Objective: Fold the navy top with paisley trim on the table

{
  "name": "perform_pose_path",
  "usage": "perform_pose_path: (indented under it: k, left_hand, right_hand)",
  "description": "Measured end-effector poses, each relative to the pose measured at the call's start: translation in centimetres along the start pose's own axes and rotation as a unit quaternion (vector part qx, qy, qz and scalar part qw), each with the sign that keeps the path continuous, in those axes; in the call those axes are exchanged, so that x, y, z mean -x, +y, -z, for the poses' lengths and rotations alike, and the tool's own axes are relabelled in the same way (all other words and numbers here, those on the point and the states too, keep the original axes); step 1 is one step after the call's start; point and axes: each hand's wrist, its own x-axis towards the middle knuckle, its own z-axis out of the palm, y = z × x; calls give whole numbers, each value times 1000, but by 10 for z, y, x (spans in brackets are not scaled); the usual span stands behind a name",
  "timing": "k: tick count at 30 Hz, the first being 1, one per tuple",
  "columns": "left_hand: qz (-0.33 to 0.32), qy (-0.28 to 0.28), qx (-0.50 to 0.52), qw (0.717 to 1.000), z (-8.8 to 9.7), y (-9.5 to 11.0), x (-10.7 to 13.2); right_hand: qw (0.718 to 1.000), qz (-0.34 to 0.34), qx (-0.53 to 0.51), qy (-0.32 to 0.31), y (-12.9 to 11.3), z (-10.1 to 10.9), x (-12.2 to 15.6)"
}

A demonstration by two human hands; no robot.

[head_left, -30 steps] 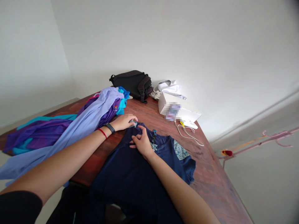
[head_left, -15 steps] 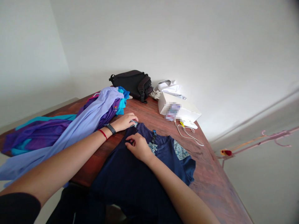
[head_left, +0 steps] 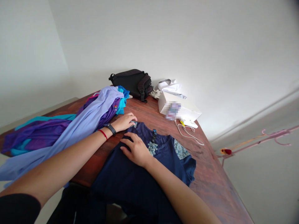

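A navy blue dress with patterned trim lies spread on the reddish wooden table and hangs over its near edge. My right hand lies flat on the dress just below the neckline, fingers stretched out. My left hand, with a black band and a red string at the wrist, rests at the dress's left shoulder with its fingers curled on the patterned sleeve edge.
A heap of lilac, purple and turquoise clothes covers the table's left side. At the back stand a black bag, a white box with white cloth behind it, and a white device with a cable. A pink rack stands at right.
My right hand slid left and down from the neckline and flattened out on the dress. My left hand stayed at the shoulder.
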Motion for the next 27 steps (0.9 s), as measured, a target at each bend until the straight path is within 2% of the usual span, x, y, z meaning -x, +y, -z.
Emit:
perform_pose_path:
  k: [5, 12, 16, 20, 27]
  left_hand:
    - [11, 4, -43, 999, 0, -1, 3]
    - [20, 41, -55, 997, -3, -9, 3]
    - [21, 36, -41, 998, -4, -10, 2]
    - [22, 4, -65, 998, -13, -19, 3]
    - [48, -34, -102, 993, -25, -32, 2]
  right_hand:
    - [995, 10, 3, -97, 0, -2, 2]
    - [990, 14, 19, -137, -2, 2, 2]
    - [991, -15, 26, -132, -3, 3, 3]
    - [993, -25, 24, -111, -5, 2, 4]
    - [994, -105, -17, -27, -2, 0, 2]
